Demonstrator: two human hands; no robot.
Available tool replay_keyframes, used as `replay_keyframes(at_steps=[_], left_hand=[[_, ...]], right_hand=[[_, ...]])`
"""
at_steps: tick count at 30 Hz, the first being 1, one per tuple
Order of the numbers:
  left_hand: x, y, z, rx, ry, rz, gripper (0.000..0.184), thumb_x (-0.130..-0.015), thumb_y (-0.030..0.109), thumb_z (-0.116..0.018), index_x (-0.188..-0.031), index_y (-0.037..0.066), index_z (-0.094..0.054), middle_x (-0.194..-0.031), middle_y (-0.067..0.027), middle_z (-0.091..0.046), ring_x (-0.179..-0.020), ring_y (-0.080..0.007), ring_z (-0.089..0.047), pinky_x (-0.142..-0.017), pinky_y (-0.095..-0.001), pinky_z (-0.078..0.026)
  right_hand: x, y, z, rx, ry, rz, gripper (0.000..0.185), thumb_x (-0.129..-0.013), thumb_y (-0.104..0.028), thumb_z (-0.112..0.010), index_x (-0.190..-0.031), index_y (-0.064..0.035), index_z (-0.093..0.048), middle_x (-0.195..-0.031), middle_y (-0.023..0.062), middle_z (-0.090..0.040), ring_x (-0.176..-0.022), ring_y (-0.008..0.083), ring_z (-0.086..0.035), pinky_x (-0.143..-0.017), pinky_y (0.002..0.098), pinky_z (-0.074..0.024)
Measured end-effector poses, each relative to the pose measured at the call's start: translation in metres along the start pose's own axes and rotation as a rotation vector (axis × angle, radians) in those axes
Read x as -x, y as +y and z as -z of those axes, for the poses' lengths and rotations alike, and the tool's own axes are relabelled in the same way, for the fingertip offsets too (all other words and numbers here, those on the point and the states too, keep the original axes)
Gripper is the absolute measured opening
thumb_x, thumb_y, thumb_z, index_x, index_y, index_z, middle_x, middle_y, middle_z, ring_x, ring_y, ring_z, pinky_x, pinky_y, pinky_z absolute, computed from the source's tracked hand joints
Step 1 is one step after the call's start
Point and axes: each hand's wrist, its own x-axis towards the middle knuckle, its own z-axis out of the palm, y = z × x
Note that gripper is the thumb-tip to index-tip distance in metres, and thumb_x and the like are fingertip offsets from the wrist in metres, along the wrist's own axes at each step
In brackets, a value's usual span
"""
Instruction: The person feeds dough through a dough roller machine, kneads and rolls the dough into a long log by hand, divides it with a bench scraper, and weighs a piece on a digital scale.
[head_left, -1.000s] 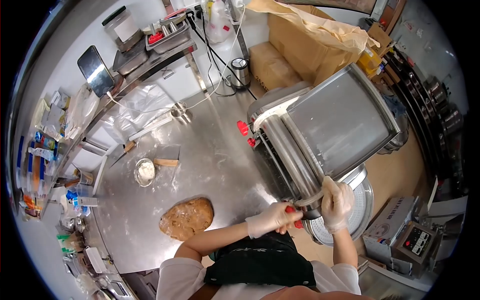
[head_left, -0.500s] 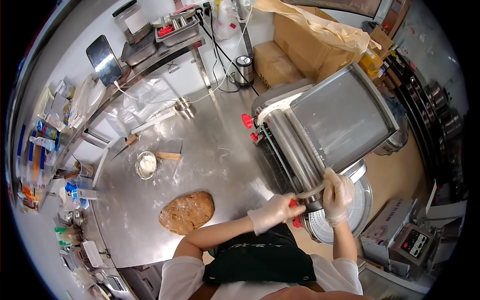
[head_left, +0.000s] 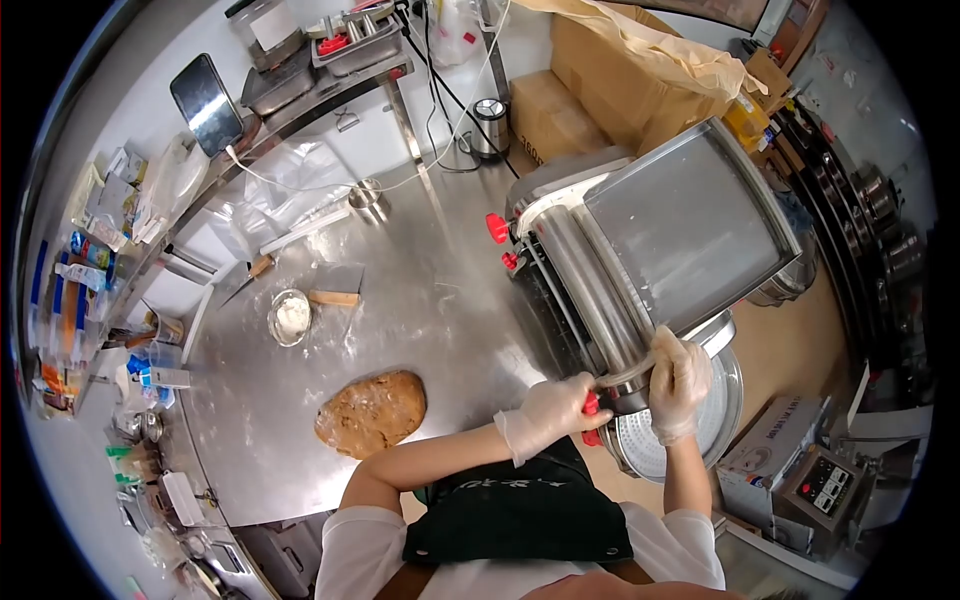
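Observation:
Both my hands wear clear gloves and are at the near end of a metal dough sheeter [head_left: 690,225] with steel rollers [head_left: 590,280]. My left hand [head_left: 552,412] is closed around a red knob [head_left: 591,403] at the machine's near corner. On the other side of that corner, my right hand [head_left: 680,388] has its fingers curled in against the roller's end; what they pinch, if anything, is hidden. A second red knob [head_left: 592,438] shows just below my left hand. To the left, a flattened brown lump of dough [head_left: 370,413] lies on the steel table [head_left: 430,330].
A small bowl of flour [head_left: 291,317], a wooden-handled scraper [head_left: 335,285], a knife [head_left: 260,267] and a metal cup [head_left: 368,203] are on the table. Cardboard boxes [head_left: 610,85] stand behind the machine. A round perforated tray [head_left: 640,445] is under my right hand.
My left hand has shifted slightly and its fingers now wrap the red knob more closely. My right hand stays at the roller's end. The whole view has tilted a little.

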Motion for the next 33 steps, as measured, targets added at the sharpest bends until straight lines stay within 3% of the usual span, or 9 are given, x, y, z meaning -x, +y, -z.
replay_keyframes(at_steps=[2,7,10,13,19,22,26,28,33], left_hand=[[-0.010,-0.008,0.013,1.007,-0.534,0.515,0.062,-0.097,0.062,-0.056,-0.111,0.002,-0.063,-0.070,-0.0044,-0.063,-0.052,-0.0140,-0.058,-0.048,-0.0268,-0.047],[-0.006,-0.009,0.013,1.319,-0.595,0.530,0.080,-0.097,0.076,-0.038,-0.104,0.000,-0.064,-0.075,-0.0081,-0.067,-0.054,-0.0144,-0.061,-0.051,-0.0269,-0.048],[0.005,-0.001,0.010,0.319,0.086,0.076,0.066,-0.087,0.062,-0.065,-0.110,0.000,-0.060,-0.080,-0.0135,-0.067,-0.064,-0.0237,-0.067,-0.055,-0.0328,-0.053],[0.006,0.008,-0.011,-0.070,0.217,-0.160,0.063,-0.076,0.050,-0.081,-0.107,-0.001,-0.058,-0.076,-0.0123,-0.062,-0.065,-0.0287,-0.067,-0.059,-0.0384,-0.055],[-0.003,-0.012,-0.016,1.807,-0.679,0.709,0.072,-0.095,0.072,-0.048,-0.089,0.002,-0.064,-0.069,-0.0057,-0.064,-0.047,-0.0159,-0.058,-0.044,-0.0265,-0.046],[-0.001,-0.012,0.014,1.390,-0.628,0.699,0.073,-0.098,0.069,-0.045,-0.107,0.000,-0.064,-0.073,-0.0139,-0.069,-0.057,-0.0216,-0.067,-0.049,-0.0298,-0.051],[0.012,0.002,0.012,0.274,0.049,0.012,0.052,-0.087,0.038,-0.078,-0.116,-0.001,-0.058,-0.090,-0.0138,-0.068,-0.079,-0.0237,-0.070,-0.068,-0.0338,-0.057],[0.010,0.004,0.005,0.156,-0.088,0.002,0.052,-0.086,0.038,-0.079,-0.114,0.000,-0.059,-0.092,-0.0131,-0.067,-0.079,-0.0253,-0.070,-0.068,-0.0342,-0.057],[-0.002,-0.012,0.019,1.344,-0.729,0.605,0.057,-0.099,0.060,-0.052,-0.108,0.004,-0.062,-0.073,-0.0054,-0.065,-0.056,-0.0154,-0.063,-0.052,-0.0257,-0.048]], right_hand=[[0.000,0.000,-0.001,0.007,0.000,-0.004,0.036,-0.076,0.012,-0.070,-0.109,-0.0030,-0.069,-0.073,0.0070,-0.062,-0.060,0.0224,-0.058,-0.056,0.0345,-0.0452],[-0.001,-0.002,0.002,0.022,-0.028,-0.023,0.035,-0.077,0.012,-0.071,-0.108,-0.0026,-0.070,-0.073,0.0075,-0.064,-0.061,0.0224,-0.059,-0.056,0.0345,-0.0460],[0.004,0.001,0.002,0.001,-0.030,-0.039,0.035,-0.077,0.012,-0.071,-0.109,-0.0026,-0.070,-0.075,0.0080,-0.066,-0.062,0.0226,-0.060,-0.057,0.0345,-0.0466],[0.010,0.002,0.008,0.025,-0.045,-0.058,0.030,-0.083,0.011,-0.065,-0.111,-0.0008,-0.068,-0.082,0.0099,-0.068,-0.069,0.0217,-0.062,-0.063,0.0324,-0.0487],[0.033,-0.004,-0.002,-0.242,0.472,-0.647,0.035,-0.103,-0.007,-0.045,-0.137,-0.0010,-0.051,-0.132,0.0154,-0.059,-0.117,0.0252,-0.059,-0.102,0.0405,-0.0489],[0.101,0.037,-0.004,-0.468,0.605,-0.887,0.045,-0.105,-0.029,-0.041,-0.140,-0.0022,-0.050,-0.142,0.0173,-0.053,-0.131,0.0281,-0.050,-0.111,0.0418,-0.0410],[0.110,0.047,0.010,0.198,0.112,-0.383,0.066,-0.105,-0.052,-0.032,-0.150,-0.0054,-0.044,-0.151,0.0289,-0.035,-0.135,0.0453,-0.041,-0.105,0.0528,-0.0438],[0.114,0.050,-0.001,0.270,0.100,-0.338,0.063,-0.105,-0.050,-0.034,-0.148,-0.0054,-0.045,-0.147,0.0276,-0.037,-0.131,0.0437,-0.042,-0.103,0.0515,-0.0445],[0.131,0.046,-0.041,0.204,0.133,-0.470,0.058,-0.103,-0.046,-0.038,-0.144,-0.0053,-0.048,-0.137,0.0244,-0.041,-0.121,0.0398,-0.045,-0.097,0.0481,-0.0461]])
